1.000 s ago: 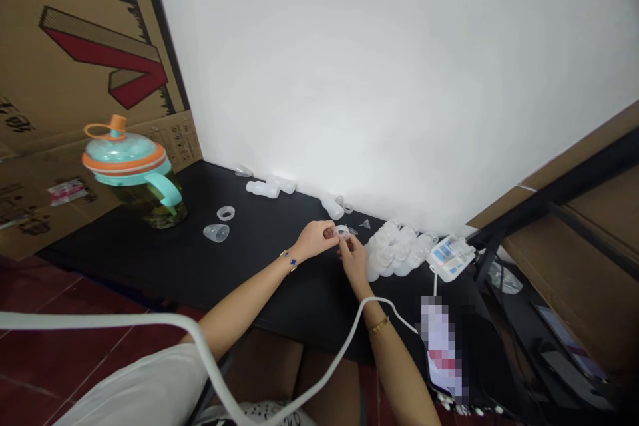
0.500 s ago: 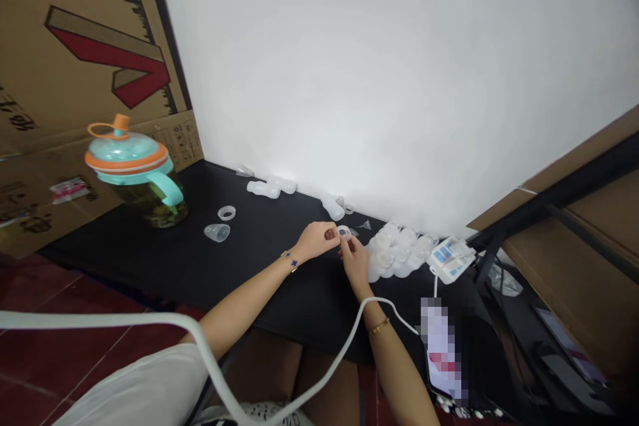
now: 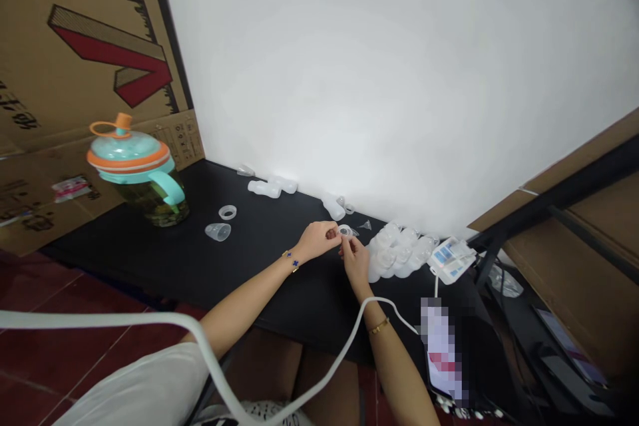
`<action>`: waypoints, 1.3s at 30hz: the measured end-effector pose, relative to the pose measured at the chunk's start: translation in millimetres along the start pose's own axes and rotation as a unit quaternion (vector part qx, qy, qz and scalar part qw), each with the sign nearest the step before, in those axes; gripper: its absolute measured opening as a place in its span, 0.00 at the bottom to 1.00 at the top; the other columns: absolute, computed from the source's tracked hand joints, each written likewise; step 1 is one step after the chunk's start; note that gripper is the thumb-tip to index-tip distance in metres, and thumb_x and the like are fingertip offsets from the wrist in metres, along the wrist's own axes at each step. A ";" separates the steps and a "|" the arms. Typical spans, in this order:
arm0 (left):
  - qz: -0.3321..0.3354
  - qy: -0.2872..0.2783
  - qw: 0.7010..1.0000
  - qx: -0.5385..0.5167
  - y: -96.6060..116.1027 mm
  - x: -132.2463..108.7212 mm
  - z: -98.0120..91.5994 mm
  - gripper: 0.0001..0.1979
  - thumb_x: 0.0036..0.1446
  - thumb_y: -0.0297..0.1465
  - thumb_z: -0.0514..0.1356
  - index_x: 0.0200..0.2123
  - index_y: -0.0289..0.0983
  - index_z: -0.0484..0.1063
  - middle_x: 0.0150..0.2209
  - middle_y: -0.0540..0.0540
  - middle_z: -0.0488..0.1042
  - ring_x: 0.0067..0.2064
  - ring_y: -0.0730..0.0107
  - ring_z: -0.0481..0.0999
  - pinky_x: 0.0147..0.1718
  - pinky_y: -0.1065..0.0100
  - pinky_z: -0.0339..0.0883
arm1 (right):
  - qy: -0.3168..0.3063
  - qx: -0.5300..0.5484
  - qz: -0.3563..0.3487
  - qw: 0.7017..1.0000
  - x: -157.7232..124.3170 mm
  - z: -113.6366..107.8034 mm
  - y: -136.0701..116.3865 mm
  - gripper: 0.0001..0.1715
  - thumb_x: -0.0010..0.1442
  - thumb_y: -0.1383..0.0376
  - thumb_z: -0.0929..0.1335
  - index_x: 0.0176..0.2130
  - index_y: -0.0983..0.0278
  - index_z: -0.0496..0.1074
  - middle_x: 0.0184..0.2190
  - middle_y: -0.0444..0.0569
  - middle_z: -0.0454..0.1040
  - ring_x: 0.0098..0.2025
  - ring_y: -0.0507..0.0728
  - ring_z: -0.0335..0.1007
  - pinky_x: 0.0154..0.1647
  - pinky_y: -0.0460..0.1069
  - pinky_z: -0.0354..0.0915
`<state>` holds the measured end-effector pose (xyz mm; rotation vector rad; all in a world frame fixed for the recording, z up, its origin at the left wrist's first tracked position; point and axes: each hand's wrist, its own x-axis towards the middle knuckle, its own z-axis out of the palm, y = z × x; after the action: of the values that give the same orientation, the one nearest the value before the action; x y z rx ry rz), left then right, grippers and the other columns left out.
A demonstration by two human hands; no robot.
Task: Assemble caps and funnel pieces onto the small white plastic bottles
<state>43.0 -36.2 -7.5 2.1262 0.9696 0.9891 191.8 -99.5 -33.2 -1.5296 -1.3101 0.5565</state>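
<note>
Over the black table, my left hand and my right hand meet with bent fingers at a small white bottle collar ring. My left fingers pinch its left side, and my right thumb and fingers grip it from below. A clear, thin piece shows at the ring's right side; whether it is joined to the ring I cannot tell. Just right of my right hand lies a heap of several milky baby bottles. Beyond my hands rest a single white bottle and a small clear nipple.
A loose white ring and a clear cap lie on the table at left. A large teal jug stands beside cardboard. White bottles lie by the wall. At right are a white box and a phone. A white cable crosses in front.
Almost nothing differs. Both hands stay on the ring, which appears tilted slightly differently; the whole view has shifted a little.
</note>
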 end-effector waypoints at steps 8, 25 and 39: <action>-0.019 0.004 0.999 -0.046 1.0 0.1 -2.9 0.08 0.59 0.33 0.59 0.28 0.36 0.71 0.26 0.53 0.73 0.27 0.75 0.69 0.30 0.73 0.60 | -0.003 0.075 0.023 0.997 0.4 0.2 0.9 0.20 0.64 0.47 0.66 0.41 0.61 0.74 0.30 0.45 0.76 0.28 0.55 0.70 0.27 0.48 0.65; 0.024 -0.030 0.996 0.087 -0.8 -1.9 2.8 0.13 0.63 0.37 0.56 0.26 0.39 0.65 0.27 0.50 0.72 0.28 0.71 0.69 0.29 0.69 0.56 | 0.011 0.106 0.052 0.993 5.3 -1.8 5.0 0.22 0.59 0.50 0.68 0.46 0.61 0.72 0.35 0.47 0.77 0.28 0.55 0.71 0.23 0.47 0.65; 0.049 -0.023 0.997 0.061 0.1 -2.1 -2.2 0.13 0.64 0.36 0.56 0.27 0.38 0.65 0.25 0.50 0.71 0.27 0.72 0.69 0.29 0.70 0.57 | 0.017 0.120 0.038 0.992 4.9 -1.4 0.2 0.24 0.58 0.46 0.70 0.44 0.62 0.72 0.33 0.47 0.76 0.28 0.55 0.72 0.24 0.48 0.66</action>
<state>40.3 -37.6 -7.0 2.3069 0.9326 0.9435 194.5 -95.6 -31.6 -1.3879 -1.1194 0.7065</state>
